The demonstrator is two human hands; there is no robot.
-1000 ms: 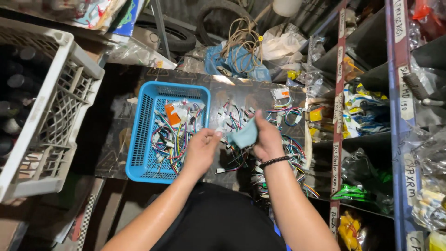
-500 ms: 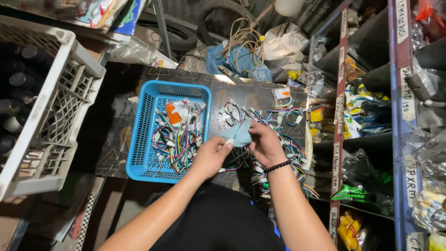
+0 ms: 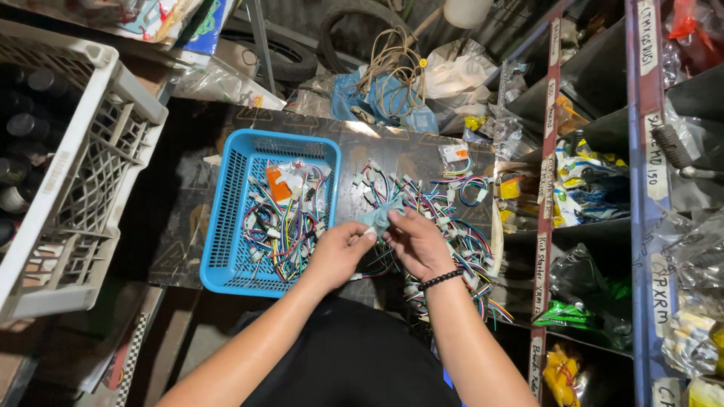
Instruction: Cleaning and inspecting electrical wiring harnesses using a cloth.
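I'm seeing a small clear packet with an orange label (image 3: 280,183) lying in the blue basket (image 3: 226,226), another clear packet (image 3: 455,154) lying on the worktop (image 3: 377,147), and white handwritten strip labels (image 3: 649,38) running down the shelf uprights at right.

Bare forearms, black beaded wristband (image 3: 441,280), seemingly dark clothing.

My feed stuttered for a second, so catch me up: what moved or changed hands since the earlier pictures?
Little changed. The left hand slid slightly right, toward the right hand, and now pinches a small white connector beside the pale blue cloth that the right hand keeps holding. Nothing was let go. The blue basket of wires, the loose wire pile and the white crate stayed put.
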